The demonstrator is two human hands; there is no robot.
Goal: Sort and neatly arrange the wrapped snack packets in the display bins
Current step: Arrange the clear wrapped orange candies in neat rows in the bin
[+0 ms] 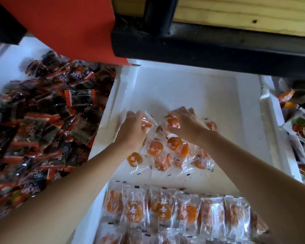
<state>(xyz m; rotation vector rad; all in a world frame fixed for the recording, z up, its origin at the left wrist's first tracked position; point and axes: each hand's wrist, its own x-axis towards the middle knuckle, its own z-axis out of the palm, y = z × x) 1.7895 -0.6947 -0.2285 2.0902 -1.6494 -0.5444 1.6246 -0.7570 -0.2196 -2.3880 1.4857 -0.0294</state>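
Observation:
A white foam bin (227, 106) fills the middle of the view. Loose clear packets of orange dried apricot (167, 152) lie heaped at its centre. Nearer to me, a tidy row of the same apricot packets (165, 208) stands side by side. My left hand (132, 129) grips one apricot packet (146, 123) at the heap's far left edge. My right hand (185, 122) has its fingers curled round another apricot packet (173, 122) at the heap's far side. Both forearms reach in from the bottom of the view.
The left bin (5, 62) holds a jumbled pile of dark packets with red ends (48, 120). A right bin (271, 106) holds white printed packets (301, 127). A red card (63, 25) and a black shelf frame (201, 44) hang above the bins.

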